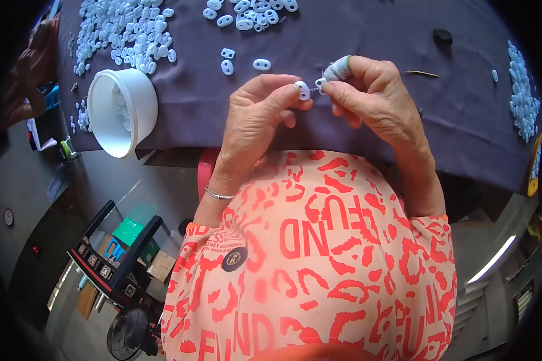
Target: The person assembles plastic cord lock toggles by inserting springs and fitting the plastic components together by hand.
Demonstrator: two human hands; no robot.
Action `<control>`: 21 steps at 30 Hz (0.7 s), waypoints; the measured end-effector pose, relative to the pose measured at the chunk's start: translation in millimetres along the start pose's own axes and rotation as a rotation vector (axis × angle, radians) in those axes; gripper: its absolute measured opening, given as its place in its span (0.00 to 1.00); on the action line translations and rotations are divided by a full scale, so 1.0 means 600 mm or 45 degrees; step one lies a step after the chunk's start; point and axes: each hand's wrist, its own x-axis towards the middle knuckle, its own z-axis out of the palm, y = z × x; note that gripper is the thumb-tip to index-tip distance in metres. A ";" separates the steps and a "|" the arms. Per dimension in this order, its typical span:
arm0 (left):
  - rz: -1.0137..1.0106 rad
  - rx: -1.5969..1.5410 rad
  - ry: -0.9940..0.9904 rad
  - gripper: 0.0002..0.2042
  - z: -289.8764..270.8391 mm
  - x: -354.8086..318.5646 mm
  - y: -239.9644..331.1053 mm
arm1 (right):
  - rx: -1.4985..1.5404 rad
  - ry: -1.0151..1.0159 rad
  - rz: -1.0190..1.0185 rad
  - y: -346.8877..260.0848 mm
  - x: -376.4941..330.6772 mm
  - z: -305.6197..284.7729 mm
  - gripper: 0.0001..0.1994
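Above the near edge of the table, my left hand point(253, 114) pinches a white oval plastic piece with two holes point(303, 91), much like a cord-lock part, between thumb and forefinger. My right hand point(382, 102), with a whitish wrap point(338, 68) around its forefinger, pinches a smaller white piece with holes point(321, 85). A thin coil spring point(313, 89) spans the short gap between the two pieces. Just beyond my left hand lie a small white piece point(227, 53), an oval piece point(227, 67) and another oval piece point(262, 64).
A dark cloth point(367, 30) covers the table. Oval pieces form a large pile point(126, 36) at far left and a smaller heap point(256, 9). A white tub point(143, 111) stands at left. Rightward are a dark lump point(442, 36), a thin brown stick point(421, 73) and small white pieces point(522, 96).
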 end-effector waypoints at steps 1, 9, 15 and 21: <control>-0.002 0.000 0.000 0.08 -0.001 0.000 -0.001 | 0.001 0.000 0.002 0.000 0.000 0.000 0.05; -0.003 0.002 -0.027 0.09 -0.002 0.002 -0.002 | -0.023 -0.019 -0.013 0.000 0.000 -0.002 0.05; 0.003 0.013 -0.032 0.08 0.000 0.002 -0.001 | -0.022 -0.029 -0.047 0.000 0.001 -0.004 0.05; 0.007 0.027 -0.042 0.08 0.000 0.002 -0.001 | -0.044 -0.048 -0.017 -0.004 0.001 0.000 0.05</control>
